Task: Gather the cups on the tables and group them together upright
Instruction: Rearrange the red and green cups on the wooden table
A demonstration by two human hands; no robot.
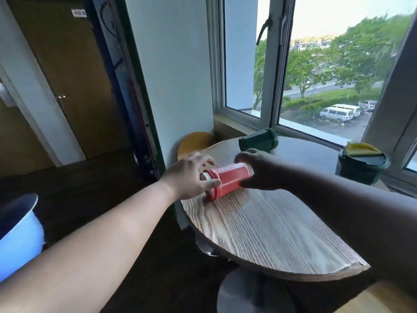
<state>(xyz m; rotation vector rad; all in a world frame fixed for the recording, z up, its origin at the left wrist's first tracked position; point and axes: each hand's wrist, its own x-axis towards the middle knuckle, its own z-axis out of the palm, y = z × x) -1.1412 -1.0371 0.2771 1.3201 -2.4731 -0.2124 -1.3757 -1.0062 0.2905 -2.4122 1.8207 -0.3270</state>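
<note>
While both arms reach in: the red cup [228, 180] lies on its side near the left edge of the round wooden surface [266, 233], lid end pointing left.
Left hand [191, 175]: at the lid end of the red cup, thumb under the rim and fingers curled over the top, holding it.
Right hand [261, 171]: wrapped round the base end of the same cup, thumb low against the wood, fingers over the top.
Green cup [258, 139]: tipped on its side too, at the far edge of the surface, just beyond the right hand and apart from the red one.
Dark cup with yellow top [361, 164]: upright, over to the right by the window frame, well apart from the other two.
Window [316, 64]: trees, a road and parked white vans outside.
Far left: a blue rounded thing [19, 238], blurred, too soft to name.
Behind the surface: a yellow round stool seat [194, 141] against the wall.
</note>
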